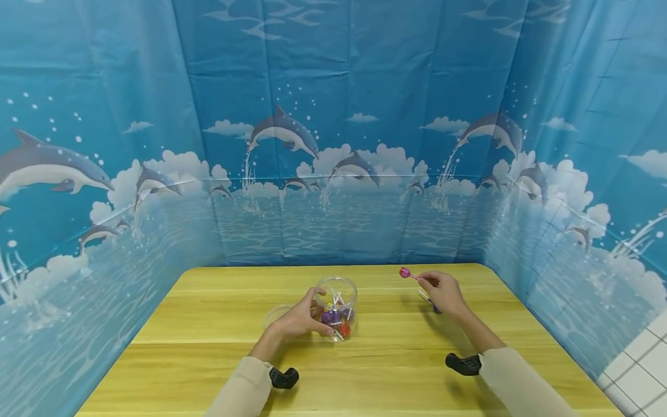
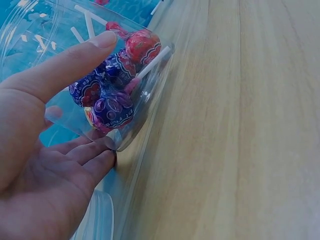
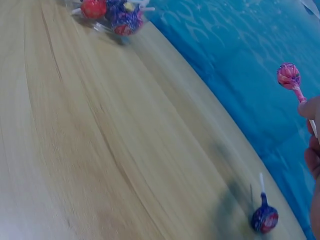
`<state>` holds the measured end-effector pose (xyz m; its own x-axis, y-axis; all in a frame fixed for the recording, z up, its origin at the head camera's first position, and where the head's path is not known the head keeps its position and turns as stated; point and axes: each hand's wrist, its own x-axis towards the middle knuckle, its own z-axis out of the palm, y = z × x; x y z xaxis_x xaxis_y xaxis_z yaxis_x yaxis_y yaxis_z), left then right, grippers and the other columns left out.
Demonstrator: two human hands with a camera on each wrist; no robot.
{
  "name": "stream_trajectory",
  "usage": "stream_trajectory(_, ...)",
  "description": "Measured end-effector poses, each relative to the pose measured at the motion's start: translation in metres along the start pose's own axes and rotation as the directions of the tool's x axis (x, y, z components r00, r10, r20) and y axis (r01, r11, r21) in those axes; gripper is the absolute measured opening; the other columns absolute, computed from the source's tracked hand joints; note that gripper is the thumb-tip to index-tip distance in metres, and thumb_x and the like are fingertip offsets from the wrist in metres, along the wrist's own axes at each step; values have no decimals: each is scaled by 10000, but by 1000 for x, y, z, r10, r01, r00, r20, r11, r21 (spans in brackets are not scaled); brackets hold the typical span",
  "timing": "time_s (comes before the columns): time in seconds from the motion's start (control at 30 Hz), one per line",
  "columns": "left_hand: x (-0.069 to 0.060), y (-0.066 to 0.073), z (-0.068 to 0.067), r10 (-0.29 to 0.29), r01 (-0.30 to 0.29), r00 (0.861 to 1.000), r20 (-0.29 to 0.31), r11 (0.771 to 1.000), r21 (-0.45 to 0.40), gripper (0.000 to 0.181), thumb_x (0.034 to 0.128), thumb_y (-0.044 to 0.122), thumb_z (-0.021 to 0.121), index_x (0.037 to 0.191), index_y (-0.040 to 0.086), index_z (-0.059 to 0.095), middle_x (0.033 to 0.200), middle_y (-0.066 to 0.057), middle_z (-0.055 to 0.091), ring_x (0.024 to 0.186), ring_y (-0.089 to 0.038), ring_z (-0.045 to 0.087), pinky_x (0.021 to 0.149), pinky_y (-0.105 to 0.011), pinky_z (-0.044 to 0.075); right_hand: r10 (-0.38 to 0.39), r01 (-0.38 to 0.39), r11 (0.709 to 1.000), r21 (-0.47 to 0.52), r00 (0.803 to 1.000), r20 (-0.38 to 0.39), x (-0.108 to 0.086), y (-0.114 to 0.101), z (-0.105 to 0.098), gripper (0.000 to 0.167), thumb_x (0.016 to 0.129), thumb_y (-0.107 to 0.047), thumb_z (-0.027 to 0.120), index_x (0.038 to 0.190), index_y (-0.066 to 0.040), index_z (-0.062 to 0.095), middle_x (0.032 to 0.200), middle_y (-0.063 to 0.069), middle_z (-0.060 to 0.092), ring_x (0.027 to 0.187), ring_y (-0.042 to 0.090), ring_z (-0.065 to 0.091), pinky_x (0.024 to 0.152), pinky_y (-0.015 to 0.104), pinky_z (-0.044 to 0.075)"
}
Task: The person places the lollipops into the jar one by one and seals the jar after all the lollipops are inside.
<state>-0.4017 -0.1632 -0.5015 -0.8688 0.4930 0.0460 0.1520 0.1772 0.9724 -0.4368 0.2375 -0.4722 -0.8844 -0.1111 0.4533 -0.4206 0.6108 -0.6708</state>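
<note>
A clear plastic jar stands on the table, holding several wrapped lollipops, purple and red, with white sticks. My left hand grips the jar from its left side, thumb in front and fingers behind. Off to the right, my right hand pinches a pink lollipop by its stick, raised above the table, its head pointing left. Below that hand a purple lollipop lies on the table, apart from the jar.
Behind the left hand, a clear round lid lies on the wooden table. A blue dolphin-print curtain hangs along the table's back and sides. Each wrist bears a black strap mount.
</note>
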Motion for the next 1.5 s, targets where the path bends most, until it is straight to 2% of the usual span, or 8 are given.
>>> stream_trajectory(0.27,-1,-2,0,6,-6,1000,9,1000,1,965,819,49,887,1531,47,235,1333,-159,519,1301,-336,542,1023,-473,449,-29,25,996,83,998,53,7,-26,21,202,1046,-171,654,1127,-7,740,938,70,673,794,252,561,656,346,469)
stream_trajectory(0.4,-3,0,0,7,-7,1000,1,1000,21,960,818,60,889,1528,53,243,1339,-155,511,1345,-364,503,1045,-503,429,-73,66,993,98,995,68,9,-40,31,155,1038,-142,660,1097,-34,754,949,79,680,801,230,564,663,346,469)
stream_trajectory(0.7,-3,-2,2,5,-5,1000,-1,998,57,968,815,68,899,1531,40,248,1324,-158,541,1335,-376,512,1043,-501,440,-156,145,979,143,985,69,9,-66,43,112,1027,-137,675,1038,-76,768,935,16,645,813,216,573,693,339,486)
stream_trajectory(0.93,-2,-1,1,8,-8,1000,7,1000,16,978,830,51,880,1552,48,220,1332,-165,529,1344,-381,505,1061,-520,424,-220,200,962,187,971,92,11,-90,55,101,1021,-138,683,1024,-95,774,935,-1,654,807,207,569,691,339,480)
stream_trajectory(1.07,0,-1,0,10,-10,1000,1,999,40,967,824,74,891,1544,53,245,1318,-155,523,1380,-390,467,1084,-528,402,-250,230,958,174,963,105,13,-101,63,92,1018,-126,685,1013,-102,774,939,-14,656,798,195,575,693,342,483)
stream_trajectory(1.17,0,-1,1,14,-14,1000,2,999,51,957,826,79,889,1539,57,252,1301,-156,521,1388,-398,456,1097,-532,388,-278,257,954,154,951,133,15,-107,69,99,1016,-121,688,1023,-78,777,951,-30,658,824,175,595,727,362,508)
stream_trajectory(1.37,-1,0,0,15,-15,1000,27,1000,7,986,842,59,870,1565,64,199,1318,-157,531,1335,-362,511,1070,-511,420,-371,353,928,118,906,202,18,-119,81,90,1004,-107,698,1006,-111,789,953,-59,662,873,162,600,804,500,525)
stream_trajectory(1.5,-3,2,0,14,-15,999,30,1000,4,1032,849,66,865,1596,90,154,1338,-160,534,1289,-345,548,1057,-506,435,-408,395,913,104,882,236,21,-128,90,95,1000,-112,699,1002,-130,792,949,-55,671,872,157,598,805,508,518)
